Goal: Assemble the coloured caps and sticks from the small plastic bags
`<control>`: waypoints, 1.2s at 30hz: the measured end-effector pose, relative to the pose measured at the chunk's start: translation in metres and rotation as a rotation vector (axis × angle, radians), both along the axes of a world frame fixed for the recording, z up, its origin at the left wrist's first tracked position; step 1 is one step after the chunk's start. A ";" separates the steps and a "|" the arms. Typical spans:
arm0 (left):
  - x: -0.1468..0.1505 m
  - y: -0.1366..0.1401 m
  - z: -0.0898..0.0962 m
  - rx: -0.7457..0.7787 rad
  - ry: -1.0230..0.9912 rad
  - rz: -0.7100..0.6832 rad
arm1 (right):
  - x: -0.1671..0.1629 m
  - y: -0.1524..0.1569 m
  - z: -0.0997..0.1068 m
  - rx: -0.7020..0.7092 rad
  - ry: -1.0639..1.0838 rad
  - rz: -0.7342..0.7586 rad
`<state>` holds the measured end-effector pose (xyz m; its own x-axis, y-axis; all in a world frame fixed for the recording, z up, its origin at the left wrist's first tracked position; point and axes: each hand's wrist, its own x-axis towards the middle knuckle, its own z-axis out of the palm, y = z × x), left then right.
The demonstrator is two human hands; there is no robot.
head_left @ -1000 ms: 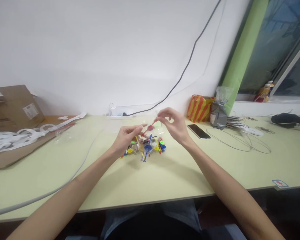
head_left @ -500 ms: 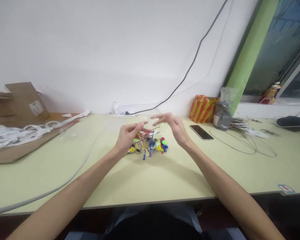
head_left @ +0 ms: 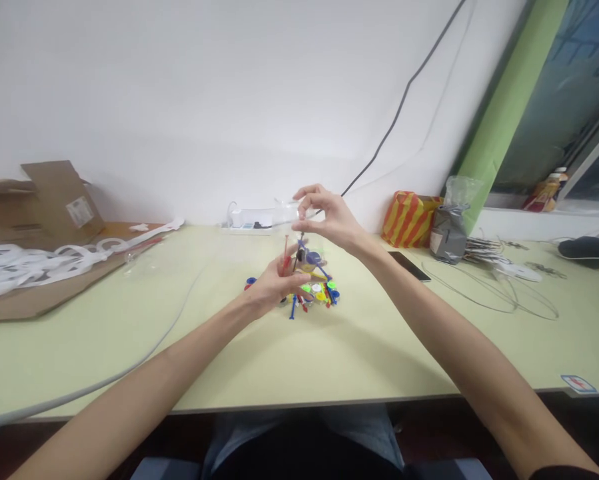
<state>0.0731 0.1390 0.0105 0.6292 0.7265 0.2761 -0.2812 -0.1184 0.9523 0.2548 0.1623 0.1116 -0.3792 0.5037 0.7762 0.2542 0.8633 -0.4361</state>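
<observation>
A clear plastic bag [head_left: 286, 212] hangs upright over the table with small coloured plastic parts showing at its lower end, among them red, black and blue pieces. My right hand [head_left: 326, 217] pinches the bag near its top. Lower down, my left hand [head_left: 274, 283] is closed around the bag's left side, by a red stick-shaped piece [head_left: 286, 257]. Under and beside the hands lies a pile of small plastic pieces [head_left: 319, 293] in blue, yellow, green, red and white. The left hand hides part of this pile.
A phone [head_left: 408, 266] lies right of my right forearm, near a striped bag [head_left: 409, 220] and a grey pouch [head_left: 446, 233]. Thin cables [head_left: 499, 300] loop across the right side. Cardboard [head_left: 54, 207] with white strips [head_left: 74, 257] occupies the left. A power strip [head_left: 252, 223] sits by the wall.
My right hand has risen and closed on the bag, which now stands upright. My left hand has moved lower and slightly right. The view has shifted slightly.
</observation>
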 end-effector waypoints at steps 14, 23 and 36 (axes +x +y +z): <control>-0.005 0.017 -0.007 0.048 0.048 0.402 | 0.043 0.112 -0.151 -0.474 -0.295 -0.818; -0.006 0.014 0.000 0.058 0.169 0.356 | 0.080 0.113 -0.111 -0.457 -0.362 -0.729; -0.005 0.015 -0.006 0.069 0.150 0.384 | 0.040 0.129 -0.153 -0.580 -0.316 -0.789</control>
<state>0.0680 0.1537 0.0047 0.3536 0.8991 0.2581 -0.0626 -0.2525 0.9656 0.2950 0.2909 -0.0412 0.0772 0.9636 0.2561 0.8330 0.0787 -0.5476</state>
